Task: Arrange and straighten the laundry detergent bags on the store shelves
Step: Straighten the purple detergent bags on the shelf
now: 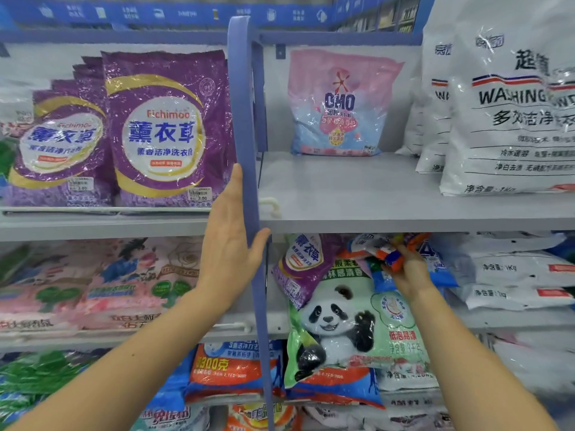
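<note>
Left hand (231,244): centre frame, laid flat against the blue upright post (245,119). Fingers are straight and together, pointing up; the thumb is spread to the far side of the post, so the post sits in the fork of the hand.

Right hand (404,272): centre right, reaching into the middle shelf. Fingers appear curled round a blue-and-orange packet (392,256), though motion blur obscures the exact grip.

Stock positions:
- Purple bags (168,129): upper left, upright, in overlapping rows.
- OMO bag (337,104): upper centre, standing alone at the back of the upper shelf (373,197).
- White bags (510,119): upper right, upright, near the shelf edge.
- Panda bag (348,325): lower centre, leaning outward below the right hand.
- Small purple bag (303,265): tilted, touching the panda bag's upper left.
</note>
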The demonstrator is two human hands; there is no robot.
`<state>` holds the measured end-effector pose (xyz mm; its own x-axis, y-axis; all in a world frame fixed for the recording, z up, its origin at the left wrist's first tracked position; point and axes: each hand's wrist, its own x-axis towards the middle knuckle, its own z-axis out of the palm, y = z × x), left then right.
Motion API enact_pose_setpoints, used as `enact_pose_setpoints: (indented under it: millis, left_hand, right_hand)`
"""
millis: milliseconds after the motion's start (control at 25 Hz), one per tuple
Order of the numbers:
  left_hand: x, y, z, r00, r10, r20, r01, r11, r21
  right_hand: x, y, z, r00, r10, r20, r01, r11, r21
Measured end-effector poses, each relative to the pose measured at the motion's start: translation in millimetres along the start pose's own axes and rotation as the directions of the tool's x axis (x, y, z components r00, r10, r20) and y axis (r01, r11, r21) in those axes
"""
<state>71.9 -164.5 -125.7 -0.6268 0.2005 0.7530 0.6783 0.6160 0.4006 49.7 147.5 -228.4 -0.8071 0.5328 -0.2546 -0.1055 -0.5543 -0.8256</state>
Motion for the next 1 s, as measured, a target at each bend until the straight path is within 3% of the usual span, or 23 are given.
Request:
enact_pose_setpoints:
  millis: [80, 200, 320, 480, 600, 680, 800, 920, 1000]
  left_hand:
    - [-10.3, 8.6, -3.1, 0.998, 0.045, -0.039, -0.045, 0.999, 0.009]
    - [-37.6, 21.0, -7.8, 0.993, 0.11, -0.038, -0.11, 0.994, 0.005]
    - [-58.6, 27.4, -0.1, 0.978, 0.144, 0.153, -0.124, 0.984, -0.13]
    - [-61.4, 39.2, 24.8, 0.863, 0.086, 0.497, 0.059, 0.962, -0.268]
    - [-53.6, 34.6, 39.1, 0.733, -0.096, 0.674, 0.385, 0.874, -0.295]
    - [-47.8, 25.9, 40.3, 0.573, -0.141, 0.807, 0.586, 0.759, -0.283]
    - [-45.0, 24.5, 26.8, 0.367, 0.05, 0.929, 0.761, 0.558, -0.331]
    - [-45.7, 34.4, 7.4, 0.339, 0.126, 0.932, 0.791, 0.498, -0.355]
    - [-48.4, 38.0, -4.7, 0.368, 0.12, 0.922, 0.822, 0.42, -0.384]
  right_hand:
    - [-13.9, -6.0, -9.0, 0.997, 0.014, 0.08, -0.026, 0.988, 0.154]
    - [-34.6, -12.9, -29.1, 0.98, 0.061, 0.189, -0.107, 0.964, 0.244]
    - [-70.5, -17.7, -47.1, 0.961, 0.141, 0.239, -0.193, 0.959, 0.209]
    - [-120.7, -22.5, -55.7, 0.906, 0.238, 0.35, -0.264, 0.964, 0.027]
    - [-153.1, -35.2, -41.2, 0.85, 0.334, 0.406, -0.309, 0.942, -0.127]
    - [-167.7, -48.8, -31.1, 0.847, 0.343, 0.406, -0.273, 0.936, -0.223]
    - [-178.5, -73.6, -16.0, 0.816, 0.333, 0.473, -0.147, 0.91, -0.389]
    - [-189.3, -111.0, 9.2, 0.685, 0.445, 0.577, -0.025, 0.805, -0.592]
    - [-193.4, -143.2, 30.9, 0.693, 0.482, 0.536, 0.21, 0.576, -0.79]
